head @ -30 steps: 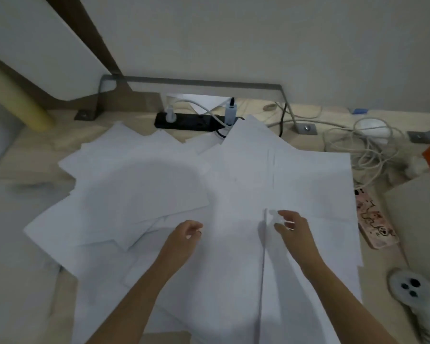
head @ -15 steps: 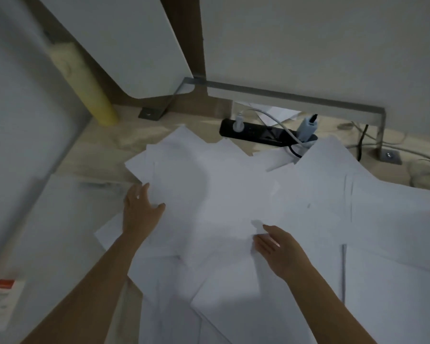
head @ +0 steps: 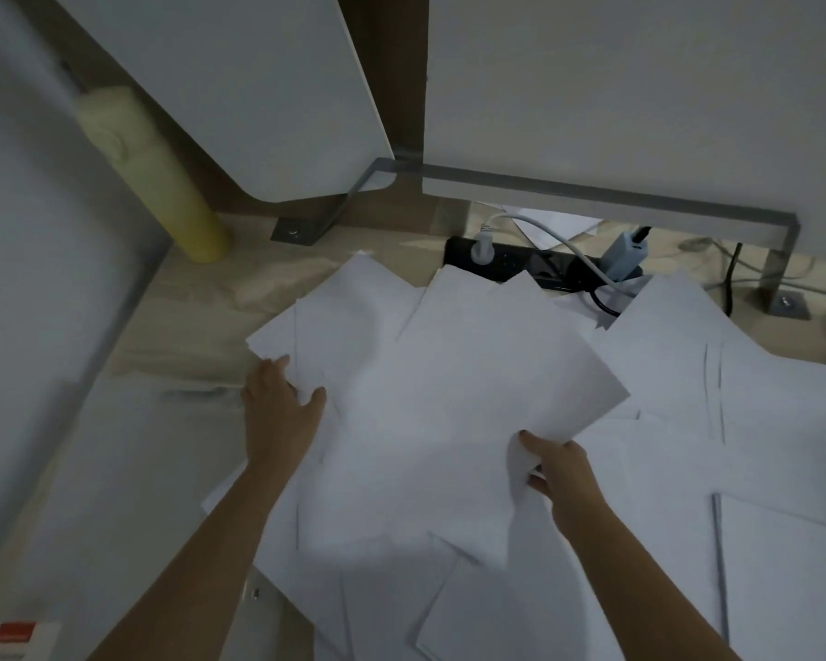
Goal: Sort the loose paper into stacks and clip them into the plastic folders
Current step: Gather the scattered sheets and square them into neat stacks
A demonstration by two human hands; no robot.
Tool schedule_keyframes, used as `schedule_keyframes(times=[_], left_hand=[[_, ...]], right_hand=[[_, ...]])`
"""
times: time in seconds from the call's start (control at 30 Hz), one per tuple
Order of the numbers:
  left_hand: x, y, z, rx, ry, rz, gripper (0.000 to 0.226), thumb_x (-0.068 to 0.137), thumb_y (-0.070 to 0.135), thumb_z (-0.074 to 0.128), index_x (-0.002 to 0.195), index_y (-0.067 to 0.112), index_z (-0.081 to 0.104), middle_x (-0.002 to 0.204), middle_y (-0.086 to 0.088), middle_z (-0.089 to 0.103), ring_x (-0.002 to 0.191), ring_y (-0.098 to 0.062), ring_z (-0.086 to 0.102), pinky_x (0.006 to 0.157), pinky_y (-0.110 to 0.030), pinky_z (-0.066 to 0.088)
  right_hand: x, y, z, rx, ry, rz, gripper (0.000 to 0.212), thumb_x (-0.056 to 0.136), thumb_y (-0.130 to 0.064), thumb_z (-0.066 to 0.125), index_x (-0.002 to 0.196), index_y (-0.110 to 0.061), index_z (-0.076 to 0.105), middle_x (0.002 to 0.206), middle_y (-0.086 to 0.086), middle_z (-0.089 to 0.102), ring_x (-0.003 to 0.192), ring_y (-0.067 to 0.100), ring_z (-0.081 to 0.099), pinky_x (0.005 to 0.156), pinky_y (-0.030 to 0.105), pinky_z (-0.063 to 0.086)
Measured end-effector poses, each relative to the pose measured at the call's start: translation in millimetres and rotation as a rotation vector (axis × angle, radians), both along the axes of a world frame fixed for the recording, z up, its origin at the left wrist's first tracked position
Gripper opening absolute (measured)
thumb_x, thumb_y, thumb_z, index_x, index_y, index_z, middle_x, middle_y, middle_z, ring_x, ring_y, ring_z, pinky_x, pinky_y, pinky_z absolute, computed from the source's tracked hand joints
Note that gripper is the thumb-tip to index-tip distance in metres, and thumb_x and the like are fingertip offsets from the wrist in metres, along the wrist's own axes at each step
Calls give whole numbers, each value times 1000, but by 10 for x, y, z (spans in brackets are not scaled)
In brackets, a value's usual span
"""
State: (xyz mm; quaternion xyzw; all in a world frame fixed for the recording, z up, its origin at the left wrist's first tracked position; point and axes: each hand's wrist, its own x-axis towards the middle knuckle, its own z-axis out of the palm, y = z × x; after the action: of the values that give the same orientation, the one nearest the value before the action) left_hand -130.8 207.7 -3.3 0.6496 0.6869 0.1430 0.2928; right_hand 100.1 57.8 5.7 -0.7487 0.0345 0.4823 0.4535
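White loose paper (head: 473,398) on a pale wood-grain desk (head: 239,288); black power strip (head: 540,267) with white cable (head: 559,243); yellow cylinder (head: 158,178); red label (head: 15,632).

Both hands (head: 277,412) (head: 561,472) on scattered white paper (head: 449,398) (right fingers (head: 528,438) pinching one sheet's corner).

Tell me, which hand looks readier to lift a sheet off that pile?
The right hand, probably: it already pinches the corner of a raised sheet. The left hand only lies flat on the pile's left edge.
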Motion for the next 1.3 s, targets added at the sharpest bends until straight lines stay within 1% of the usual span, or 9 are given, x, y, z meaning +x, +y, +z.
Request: schedule_keyframes(times=[0.1, 0.33, 0.43, 0.53, 0.77, 0.97, 1.07, 1.17, 1.3], left_hand=[[-16, 268, 15, -70, -6, 108, 80, 83, 23, 66, 145, 3, 19, 151, -21, 20, 140, -35, 21, 115, -46, 21], [25, 495, 56, -213, -678, 372, 81, 79, 15, 67, 144, 6, 21, 123, -5, 52, 111, -23, 53, 96, -36, 43], [21, 381, 22, -444, -655, 287, 56, 78, 25, 71, 126, 3, 51, 122, -11, 60, 110, -28, 57, 101, -44, 44], [15, 274, 0, -561, -577, 184, 47, 85, 19, 65, 126, 0, 52, 127, -13, 57, 116, -30, 55, 106, -43, 39], [-134, 5, 149, -551, -599, 55, 42, 86, 2, 60, 127, 3, 52, 125, -14, 58, 115, -29, 55, 100, -36, 41], [-565, -300, 375, -537, -714, 133, 40, 77, 8, 72, 114, 16, 62, 111, -3, 68, 104, -20, 62, 98, -38, 44], [-753, -453, 397, -615, -710, 219, 36, 79, 6, 67, 115, 8, 62, 108, -11, 69, 103, -30, 63, 94, -44, 47], [-738, -638, 370, -739, -810, 287, 33, 87, 13, 58, 117, 2, 62, 104, -11, 70, 98, -29, 65, 84, -37, 50], [-702, -607, 319, -703, -1111, 593, 61, 78, -9, 57, 135, -7, 35, 146, -16, 36, 136, -27, 34, 105, -34, 31]], right_hand=[[172, -118, 8, -78, -105, 71, 31, 91, -6, 51, 121, 3, 52, 106, 16, 58, 96, 33, 54, 93, 51, 45], [61, 11, 62, -74, -102, 357, 24, 91, -3, 48, 114, 1, 57, 101, 17, 62, 95, 32, 59, 83, 39, 47], [-79, 185, 97, -18, -168, 421, 26, 86, 6, 46, 104, -9, 56, 105, 20, 63, 99, 35, 59, 90, 44, 48], [-208, 280, 105, -14, -188, 486, 28, 85, 0, 49, 112, -5, 54, 114, 21, 61, 104, 36, 58, 97, 50, 46], [-450, 245, 150, -6, -188, 647, 34, 92, -3, 46, 126, -5, 50, 111, 13, 59, 101, 30, 56, 95, 37, 45], [-441, 110, 255, 38, -165, 599, 27, 89, -10, 57, 112, 4, 53, 111, 23, 63, 92, 30, 64, 81, 35, 53], [-515, 90, 291, 95, -87, 639, 26, 88, -16, 60, 113, -11, 52, 109, 6, 64, 84, 9, 60, 66, 14, 50], [-693, 45, 218, 119, -39, 663, 28, 86, -9, 63, 106, -24, 50, 95, -9, 57, 86, 4, 56, 64, 9, 50], [-900, -82, 92, 26, -87, 787, 58, 82, -4, 61, 131, -21, 37, 113, 2, 55, 103, 19, 55, 85, 26, 51]])
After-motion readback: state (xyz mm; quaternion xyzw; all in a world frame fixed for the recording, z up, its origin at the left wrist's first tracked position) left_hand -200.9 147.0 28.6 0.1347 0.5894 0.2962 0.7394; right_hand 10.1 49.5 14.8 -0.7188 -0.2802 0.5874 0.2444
